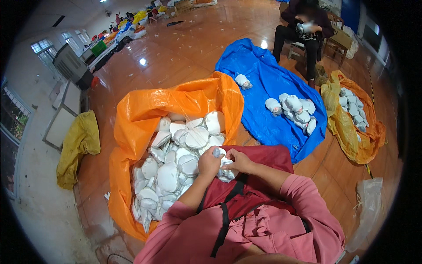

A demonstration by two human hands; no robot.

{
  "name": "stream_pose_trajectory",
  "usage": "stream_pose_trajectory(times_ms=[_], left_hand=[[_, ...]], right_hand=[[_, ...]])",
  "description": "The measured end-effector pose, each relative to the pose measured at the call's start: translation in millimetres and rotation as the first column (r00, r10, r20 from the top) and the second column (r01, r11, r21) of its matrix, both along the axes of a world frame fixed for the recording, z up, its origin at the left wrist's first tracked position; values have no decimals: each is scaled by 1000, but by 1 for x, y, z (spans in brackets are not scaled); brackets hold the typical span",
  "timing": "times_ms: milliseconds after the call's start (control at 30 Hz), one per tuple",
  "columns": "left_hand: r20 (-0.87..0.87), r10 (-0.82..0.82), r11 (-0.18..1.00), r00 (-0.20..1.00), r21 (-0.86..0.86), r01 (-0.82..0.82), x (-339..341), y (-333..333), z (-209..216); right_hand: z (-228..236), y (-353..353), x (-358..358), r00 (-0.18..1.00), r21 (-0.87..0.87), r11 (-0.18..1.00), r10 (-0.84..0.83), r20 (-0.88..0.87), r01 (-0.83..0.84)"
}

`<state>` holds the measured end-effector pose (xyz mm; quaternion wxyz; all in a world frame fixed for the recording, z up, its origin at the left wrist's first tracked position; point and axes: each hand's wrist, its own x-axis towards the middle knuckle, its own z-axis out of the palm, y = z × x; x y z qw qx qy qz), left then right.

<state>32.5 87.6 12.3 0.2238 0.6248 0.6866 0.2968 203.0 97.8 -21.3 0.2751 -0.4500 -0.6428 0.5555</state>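
Above my lap, both hands work on one small white rounded piece (pixel 226 174), lumpy and soft-looking, with a greyish tip at its upper end. My left hand (pixel 208 163) closes round its left side, the thumb up by the grey tip. From the right, my right hand (pixel 240 161) pinches it with bent fingers. Part of the piece is hidden behind the fingers. Just left of my hands, a large orange sack (pixel 176 94) stands with its mouth rolled wide, full of white rounded pieces (pixel 168 177). A dark red apron (pixel 263 156) covers my lap.
Ahead to the right, a blue sheet (pixel 259 114) bears several white bundles (pixel 293 105). Further right is a yellow-orange sack (pixel 336 132) of greyish-white pieces. Beyond sits a person (pixel 303 31) holding something white. A yellow sack (pixel 79 147) lies by the left wall.
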Motion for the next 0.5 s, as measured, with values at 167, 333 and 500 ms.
stream_pose_trajectory(times_ms=[167,333,500], left_hand=[[-14,-32,999,999,-6,32,6,5,5],[191,37,989,981,-150,-8,8,13,-12],[646,190,935,739,-349,66,-1,23,-29]], right_hand=[[1,0,-4,985,106,994,-13,174,-6],[-14,10,-3,979,36,999,9,205,-16],[5,24,5,932,-44,983,182,315,-177]])
